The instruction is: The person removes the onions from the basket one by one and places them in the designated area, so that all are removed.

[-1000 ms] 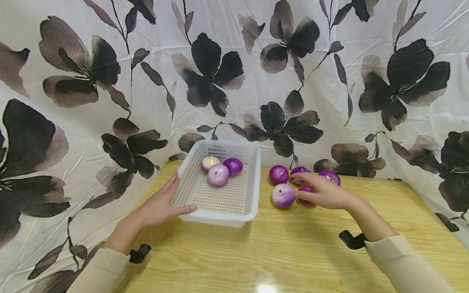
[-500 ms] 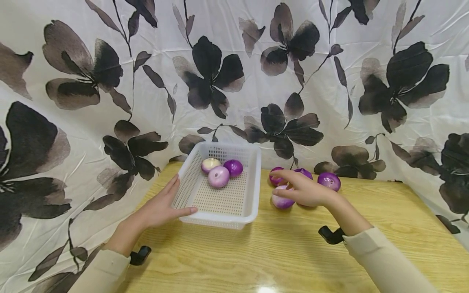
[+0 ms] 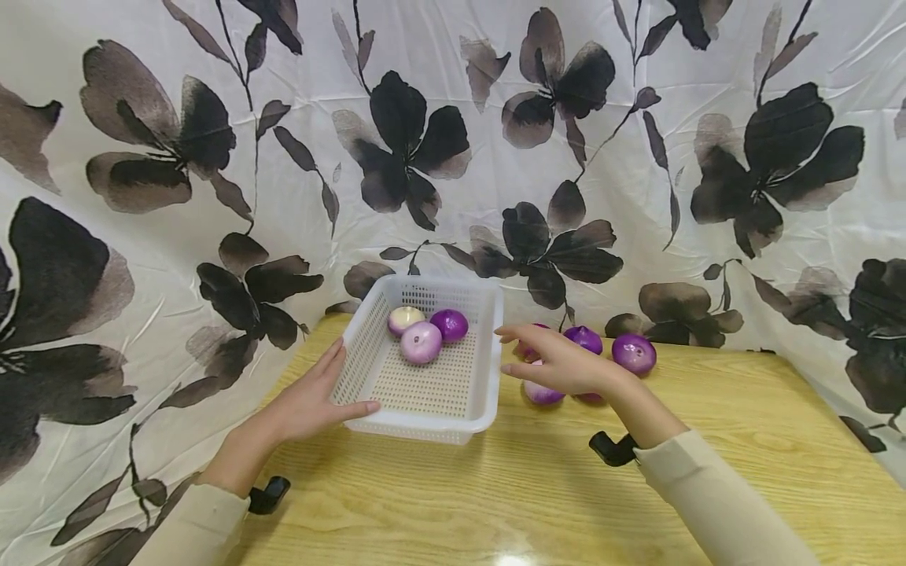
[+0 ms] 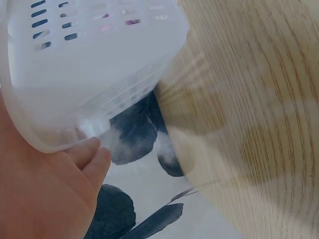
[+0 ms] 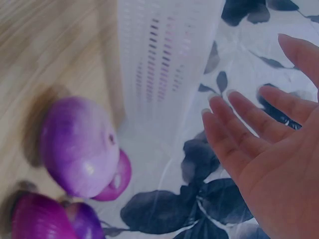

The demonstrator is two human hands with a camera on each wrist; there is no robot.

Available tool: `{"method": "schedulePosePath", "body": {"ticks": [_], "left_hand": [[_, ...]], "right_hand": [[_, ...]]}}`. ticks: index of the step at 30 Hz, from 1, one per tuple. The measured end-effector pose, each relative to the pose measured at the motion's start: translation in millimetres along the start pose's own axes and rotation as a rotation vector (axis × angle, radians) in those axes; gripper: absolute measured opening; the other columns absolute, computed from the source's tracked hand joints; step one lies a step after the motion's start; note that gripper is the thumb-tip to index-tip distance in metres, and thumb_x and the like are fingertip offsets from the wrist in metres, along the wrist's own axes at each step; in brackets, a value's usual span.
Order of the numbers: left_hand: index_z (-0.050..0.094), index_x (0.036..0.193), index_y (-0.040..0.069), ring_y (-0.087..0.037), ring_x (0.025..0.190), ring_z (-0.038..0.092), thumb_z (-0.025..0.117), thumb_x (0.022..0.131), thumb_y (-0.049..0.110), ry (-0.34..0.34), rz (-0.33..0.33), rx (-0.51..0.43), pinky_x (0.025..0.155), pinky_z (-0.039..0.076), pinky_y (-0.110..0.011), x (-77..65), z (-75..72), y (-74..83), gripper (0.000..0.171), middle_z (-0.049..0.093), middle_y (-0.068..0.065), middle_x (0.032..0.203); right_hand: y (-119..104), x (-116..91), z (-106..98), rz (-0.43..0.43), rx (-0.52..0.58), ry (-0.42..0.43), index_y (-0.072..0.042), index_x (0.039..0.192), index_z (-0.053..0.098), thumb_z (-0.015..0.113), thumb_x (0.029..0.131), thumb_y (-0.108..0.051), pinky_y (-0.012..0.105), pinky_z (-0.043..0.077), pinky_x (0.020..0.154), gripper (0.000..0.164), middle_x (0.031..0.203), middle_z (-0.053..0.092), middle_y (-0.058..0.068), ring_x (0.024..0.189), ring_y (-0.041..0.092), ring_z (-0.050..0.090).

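In the head view my left hand (image 3: 311, 401) holds the near left corner of a white perforated plastic basket (image 3: 494, 385). Its thumb lies on the front rim and its fingers run along the left side; the left wrist view shows fingertips under the rim. Inside the basket sit three onions: a pale-topped one (image 3: 406, 320), a light purple one (image 3: 421, 343) and a dark purple one (image 3: 449, 325). My right hand (image 3: 559, 362) hovers beside the basket's right wall, fingers extended, holding nothing. Beneath it is a pale purple onion (image 3: 543, 395), partly hidden.
Several more onions stand right of the basket, including a pointed purple onion (image 3: 583, 339) and a round purple onion (image 3: 634, 354); others are partly covered by my right hand. All rest on a wooden table (image 3: 538, 487). A floral cloth (image 3: 453, 220) hangs behind and at the left.
My right hand has moved left from over the onions toward the basket's right rim, uncovering the onions at the far right. The left hand and basket stay put.
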State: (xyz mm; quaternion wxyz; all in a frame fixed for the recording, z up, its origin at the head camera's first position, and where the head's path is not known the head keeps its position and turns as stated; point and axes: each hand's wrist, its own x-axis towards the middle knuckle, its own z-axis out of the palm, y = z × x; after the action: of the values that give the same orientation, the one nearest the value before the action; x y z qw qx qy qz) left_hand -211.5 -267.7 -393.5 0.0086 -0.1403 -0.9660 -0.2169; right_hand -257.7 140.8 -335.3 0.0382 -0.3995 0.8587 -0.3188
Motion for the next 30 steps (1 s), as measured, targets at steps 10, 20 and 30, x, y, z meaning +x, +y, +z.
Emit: {"method": "schedulePosePath", "body": {"ticks": [10,20,30], "left_hand": [[0.007,0.161,-0.005,-0.051,0.151,0.018,0.064,0.084,0.076,0.000,-0.016,-0.009,0.117,0.025,-0.067,-2.4,0.1,-4.3,0.126,0.001,-0.022,0.170],[0.008,0.162,-0.004,-0.050,0.151,0.018,0.065,0.085,0.075,0.005,-0.003,-0.008,0.117,0.025,-0.067,-1.6,1.1,-2.9,0.124,0.001,-0.021,0.171],[0.008,0.162,-0.005,-0.050,0.151,0.018,0.063,0.085,0.075,0.008,0.003,0.008,0.118,0.024,-0.066,-0.6,0.9,-2.7,0.124,0.000,-0.021,0.171]], "right_hand": [[-17,35,4,0.016,0.061,-0.006,-0.005,0.154,0.042,0.066,0.101,-0.023,0.052,0.051,0.104,0.061,0.148,0.052,0.019,0.127,0.036,0.059],[-15,72,7,0.084,0.148,0.030,-0.008,0.159,0.031,0.059,0.104,-0.025,0.053,0.040,0.115,0.064,0.160,0.038,0.016,0.141,0.037,0.044],[-3,100,8,0.221,0.315,0.130,-0.017,0.160,0.027,0.056,0.105,-0.035,0.061,0.039,0.113,0.065,0.163,0.031,0.016,0.146,0.037,0.038]]}}
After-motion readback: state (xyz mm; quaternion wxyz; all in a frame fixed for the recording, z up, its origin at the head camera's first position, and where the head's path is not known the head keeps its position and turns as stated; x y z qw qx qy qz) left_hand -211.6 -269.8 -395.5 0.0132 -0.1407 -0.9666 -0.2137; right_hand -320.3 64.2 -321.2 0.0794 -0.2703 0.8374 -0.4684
